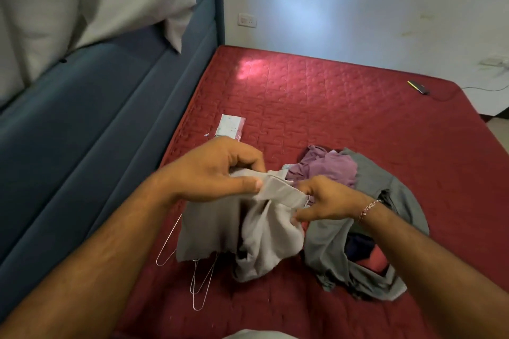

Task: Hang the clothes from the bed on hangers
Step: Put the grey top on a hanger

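Head view: both hands at frame centre
Left hand (pixel 220 170): pinching beige garment (pixel 248 231)
Right hand (pixel 325 201): pinching it too
Hangers (pixel 201 283): bare
Pile (pixel 358 215): unhung on bed (pixel 358 107)

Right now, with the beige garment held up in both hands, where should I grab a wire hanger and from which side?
Take the nearest wire hanger by its exposed loop end, coming from the near side. Its far end runs under the beige garment, held by the left hand and right hand; only those near loops lie bare on the red mattress.
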The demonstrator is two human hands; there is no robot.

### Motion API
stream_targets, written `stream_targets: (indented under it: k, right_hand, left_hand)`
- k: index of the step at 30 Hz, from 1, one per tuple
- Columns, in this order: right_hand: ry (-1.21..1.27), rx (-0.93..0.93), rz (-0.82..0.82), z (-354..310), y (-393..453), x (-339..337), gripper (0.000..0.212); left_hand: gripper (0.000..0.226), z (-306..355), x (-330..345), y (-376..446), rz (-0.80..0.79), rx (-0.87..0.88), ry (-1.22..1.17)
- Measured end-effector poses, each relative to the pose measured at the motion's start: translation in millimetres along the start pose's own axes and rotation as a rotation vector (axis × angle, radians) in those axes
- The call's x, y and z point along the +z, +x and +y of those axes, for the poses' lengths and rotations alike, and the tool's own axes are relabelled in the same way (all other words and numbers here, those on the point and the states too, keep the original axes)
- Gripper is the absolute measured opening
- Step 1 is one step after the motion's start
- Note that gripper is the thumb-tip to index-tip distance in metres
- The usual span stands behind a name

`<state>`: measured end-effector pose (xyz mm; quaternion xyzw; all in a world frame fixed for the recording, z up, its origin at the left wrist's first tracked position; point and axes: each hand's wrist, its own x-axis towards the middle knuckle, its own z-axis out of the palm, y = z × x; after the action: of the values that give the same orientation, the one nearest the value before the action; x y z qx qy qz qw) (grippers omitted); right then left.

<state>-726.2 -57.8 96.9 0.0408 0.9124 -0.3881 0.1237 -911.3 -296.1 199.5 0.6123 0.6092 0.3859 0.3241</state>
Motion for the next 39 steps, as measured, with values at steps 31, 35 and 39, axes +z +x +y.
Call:
stream_targets:
  k: [31, 35, 39]
  right_hand:
    - [0.086, -0.053, 0.571, 106, -180, -232, 0.038]
    - [0.250, -0.124, 0.695, 92, -180, -248, 0.031]
    - [0.494, -0.261, 0.817, 67, -182, -254, 0.042]
  left_hand:
    - [0.043, 27, 5, 20, 0.543, 0.140, 1.256]
    - [0.062, 35, -14, 31, 0.636, -0.098, 0.765]
    - [0.034, 36, -27, 39, 0.903, -0.078, 0.180]
